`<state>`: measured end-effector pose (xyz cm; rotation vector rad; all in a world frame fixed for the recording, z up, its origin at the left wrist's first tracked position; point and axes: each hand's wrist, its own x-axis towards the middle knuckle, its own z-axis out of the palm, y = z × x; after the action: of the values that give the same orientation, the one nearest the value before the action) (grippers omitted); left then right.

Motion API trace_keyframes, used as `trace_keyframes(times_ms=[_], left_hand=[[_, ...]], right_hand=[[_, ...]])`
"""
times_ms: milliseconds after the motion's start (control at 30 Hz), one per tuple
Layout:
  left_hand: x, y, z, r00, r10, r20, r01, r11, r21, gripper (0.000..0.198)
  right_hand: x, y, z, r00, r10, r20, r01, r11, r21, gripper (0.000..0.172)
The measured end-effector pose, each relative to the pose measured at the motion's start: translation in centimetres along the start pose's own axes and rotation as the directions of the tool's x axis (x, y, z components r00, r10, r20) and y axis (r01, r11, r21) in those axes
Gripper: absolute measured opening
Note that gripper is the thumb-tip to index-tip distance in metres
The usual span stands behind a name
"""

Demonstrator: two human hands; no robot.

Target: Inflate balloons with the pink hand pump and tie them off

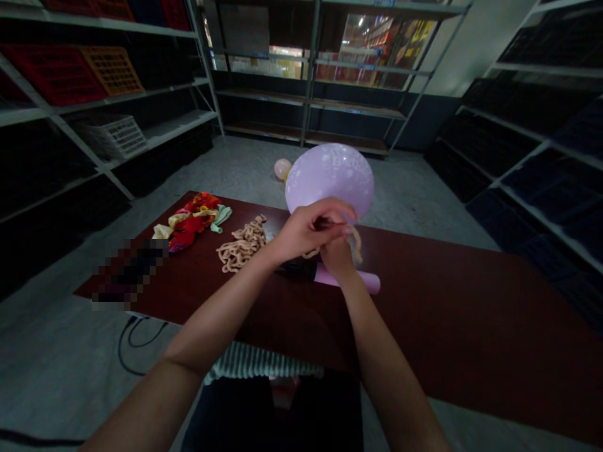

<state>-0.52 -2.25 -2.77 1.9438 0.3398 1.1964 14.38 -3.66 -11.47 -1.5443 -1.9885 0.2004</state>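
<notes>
A lilac balloon [330, 179] with pale printed lettering stands just beyond my hands, its neck hidden behind the fingers. My left hand [311, 229] is closed in a pinch on a tan cord [358, 246], whose short end hangs down on the right. Beneath it and close against it is my right hand [336, 254]; its fingers look closed, but most of them and what they grip are hidden. Another bit of cord shows under the left palm. A pink tube [371, 282] with a dark end lies on the table behind my right wrist.
On the dark red table [452, 301] lie a tangled pile of tan cord [244, 243] and several uninflated balloons [193, 220]. A pixelated patch covers its left end. A small pink balloon [282, 169] is beyond the table. Shelving with crates [110, 69] surrounds the area; cables [136, 339] hang at left.
</notes>
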Motion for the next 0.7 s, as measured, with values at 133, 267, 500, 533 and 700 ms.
trace_keyframes(times_ms=[133,267,500,533,700], left_hand=[[-1.3,-4.7,0.0,0.967,-0.046,-0.251,0.061,0.997,0.053,0.026],[-2.9,-6.1,-1.4,0.973,-0.065,-0.220,0.090,0.990,0.106,0.021],[-3.0,-5.0,-2.0,0.995,0.090,-0.052,-0.079,0.979,0.187,0.032],[-3.0,-5.2,-1.8,0.993,0.101,-0.062,-0.088,0.979,0.185,0.032],[-3.0,-5.8,-1.2,0.987,0.119,-0.107,-0.096,0.975,0.199,0.024]], right_hand=[[0.1,-0.2,-0.3,0.999,0.042,0.021,-0.041,0.999,-0.031,0.033],[0.1,-0.2,-0.5,1.000,0.008,0.015,-0.011,0.979,0.206,0.034],[0.5,0.5,-0.1,0.994,0.105,0.015,-0.092,0.781,0.618,0.040],[0.6,0.6,-0.1,0.995,0.099,0.016,-0.085,0.750,0.656,0.040],[0.5,0.5,-0.2,0.996,0.068,0.049,-0.081,0.643,0.761,0.046]])
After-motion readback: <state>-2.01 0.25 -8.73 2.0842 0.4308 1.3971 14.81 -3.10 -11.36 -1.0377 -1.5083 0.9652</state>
